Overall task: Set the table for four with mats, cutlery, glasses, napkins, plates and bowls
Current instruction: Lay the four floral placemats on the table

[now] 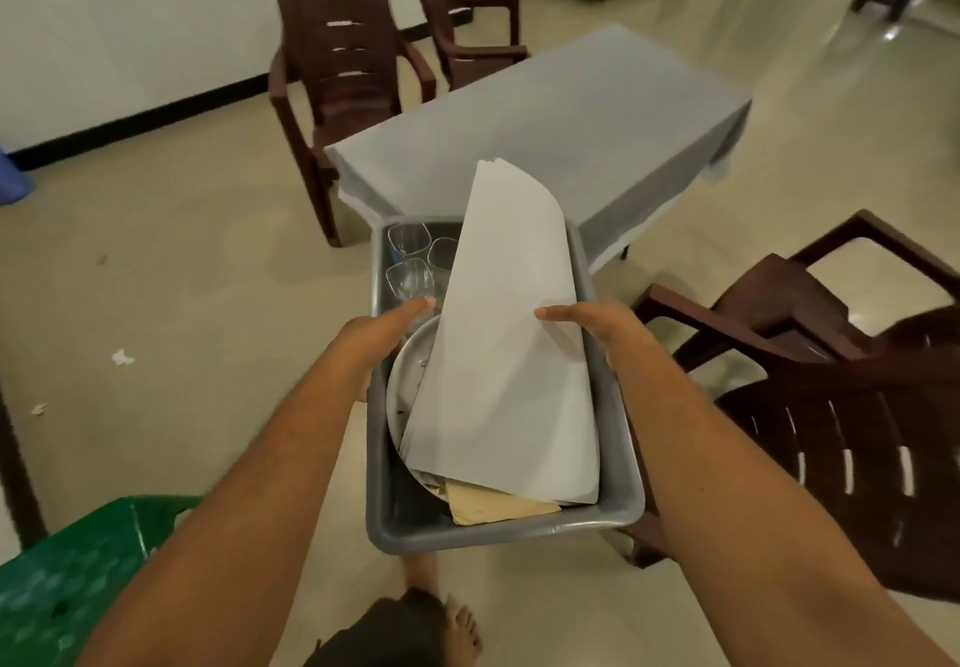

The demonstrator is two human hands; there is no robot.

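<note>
- Between the two hands hangs a metal tray (498, 531), carried above the floor with one long side in each hand.
- The left hand (382, 336) grips the tray's left rim, its thumb lying straight along the top edge and pointing forward; the other fingers go under the rim and are hidden.
- The right hand (602, 328) holds the right rim the same way, its thumb pressed down on a stack of white mats (509, 354) that curls up out of the tray, past the far wall.
- Just ahead of the left thumb, in the tray's far left corner, stand three clear glasses (413, 263), upright and close together.
- Under the mats, nearer the left hand, the curved edge of a metal plate (402, 380) shows; how many plates lie there cannot be told.
- Toward the near wall of the tray, a tan folded napkin (493, 505) pokes out from under the mats.
- Beyond both hands stands a table (571, 110) under a grey cloth, its top bare.
- Left of the table stand two brown plastic chairs (343, 58); just beside the right forearm is another brown chair (810, 344).
- Below the left forearm sits a green crate (67, 588).
</note>
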